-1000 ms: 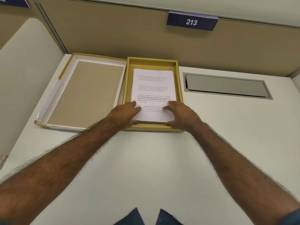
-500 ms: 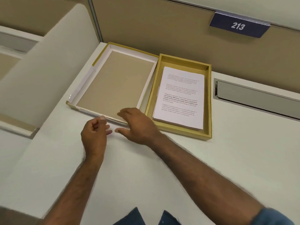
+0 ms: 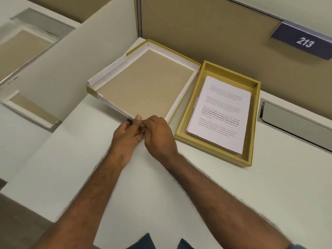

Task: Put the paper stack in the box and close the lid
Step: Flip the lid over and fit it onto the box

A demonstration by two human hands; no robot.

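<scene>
A stack of printed white paper [image 3: 220, 114] lies flat inside the shallow gold box [image 3: 254, 123] on the white desk. Left of the box lies its lid [image 3: 143, 87], upside down, with a tan inside and white walls. My left hand [image 3: 125, 135] pinches the lid's near edge, thumb on top. My right hand [image 3: 158, 133] grips the same edge right beside it. The two hands touch each other and hide that part of the rim.
A tan partition wall with a blue "213" sign [image 3: 303, 42] runs behind the desk. A recessed metal slot [image 3: 294, 121] sits in the desk right of the box. A glossy white divider [image 3: 53, 69] stands left of the lid.
Both hands left the paper stack in the box and moved left to the lid's near edge, where they now take hold of it. My view has swung to the left.
</scene>
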